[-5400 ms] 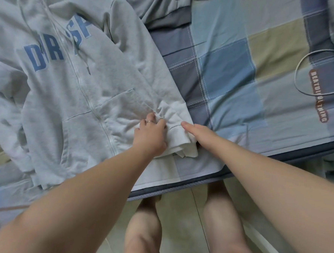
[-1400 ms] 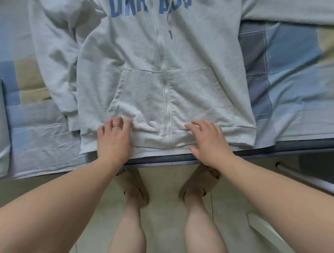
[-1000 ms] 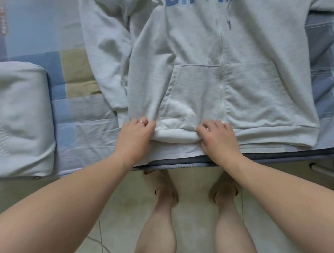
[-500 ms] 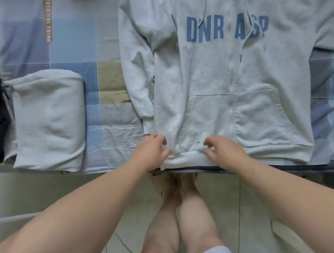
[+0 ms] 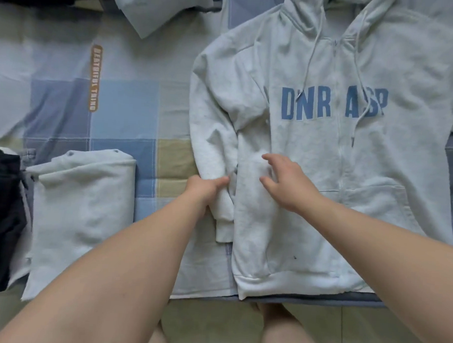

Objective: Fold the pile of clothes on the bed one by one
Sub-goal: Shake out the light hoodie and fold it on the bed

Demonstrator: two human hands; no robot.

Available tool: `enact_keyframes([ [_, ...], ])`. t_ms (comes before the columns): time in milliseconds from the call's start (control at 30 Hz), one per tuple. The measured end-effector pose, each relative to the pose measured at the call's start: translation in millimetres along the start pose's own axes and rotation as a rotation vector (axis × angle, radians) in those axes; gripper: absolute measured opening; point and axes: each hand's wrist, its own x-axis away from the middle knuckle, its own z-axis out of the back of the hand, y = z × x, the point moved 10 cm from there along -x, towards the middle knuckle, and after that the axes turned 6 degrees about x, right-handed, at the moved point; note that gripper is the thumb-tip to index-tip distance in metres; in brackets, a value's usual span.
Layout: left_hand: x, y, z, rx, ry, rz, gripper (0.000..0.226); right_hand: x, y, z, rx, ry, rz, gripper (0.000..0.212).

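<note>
A light grey zip hoodie (image 5: 357,157) with blue letters lies front up and spread flat on the bed, its hem at the near edge. Its left sleeve (image 5: 211,134) runs down beside the body, cuff near the bottom. My left hand (image 5: 206,190) grips that sleeve low down, just above the cuff. My right hand (image 5: 285,182) hovers with spread fingers over the hoodie's left front, beside the sleeve; whether it touches the cloth I cannot tell.
A folded pale garment (image 5: 81,208) lies at the left on the checked bedsheet (image 5: 123,113), with a dark garment (image 5: 0,212) beside it. More grey clothes (image 5: 155,7) lie at the far edge. Tiled floor and my legs show below the bed edge.
Both hands left the hoodie's hem and moved up. My left hand now grips the left sleeve; my right hand has opened over the left front.
</note>
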Motion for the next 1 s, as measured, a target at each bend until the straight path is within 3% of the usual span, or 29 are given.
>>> enact_keyframes([
  [100, 1.9, 6.5, -4.0, 0.002, -0.224, 0.077, 0.037, -4.5, -3.7, -1.3, 0.04, 0.007, -0.075, 0.049],
  [233, -6.4, 61.8, 50.6, -0.03, -0.374, -0.041, 0.023, -6.3, -40.6, -1.9, 0.03, 0.091, -0.133, 0.041],
  [400, -20.0, 196.5, 196.1, -0.519, -0.075, -0.476, 0.032, -31.4, -136.8, -4.3, -0.01, 0.158, -0.15, 0.042],
  [467, -21.8, 244.1, 239.6, -0.655, -0.058, -0.586, 0.026, -49.0, -179.6, -8.5, -0.01, 0.151, -0.132, 0.043],
  [600, -38.1, 300.9, 303.0, -0.951, -0.097, -0.61, 0.032, -96.8, -268.0, -24.8, 0.063, 0.091, -0.059, 0.057],
  [700, -65.6, 308.7, 334.7, -1.145, -0.178, -0.503, 0.039, -133.0, -318.2, -41.4, 0.227, 0.09, -0.056, 0.065],
  [800, -96.1, 302.8, 359.2, -1.39, -0.133, -0.423, 0.034, -153.2, -350.4, -58.9, 0.432, 0.111, -0.057, 0.063],
  [867, -109.4, 304.9, 370.3, -1.297, -0.106, -0.442, 0.025, -162.3, -363.7, -67.3, 0.517, 0.128, -0.045, 0.062],
  [1000, -127.1, 315.3, 399.5, -0.774, -0.022, -0.524, 0.016, -177.7, -371.3, -79.1, 0.497, 0.07, -0.066, 0.08],
])
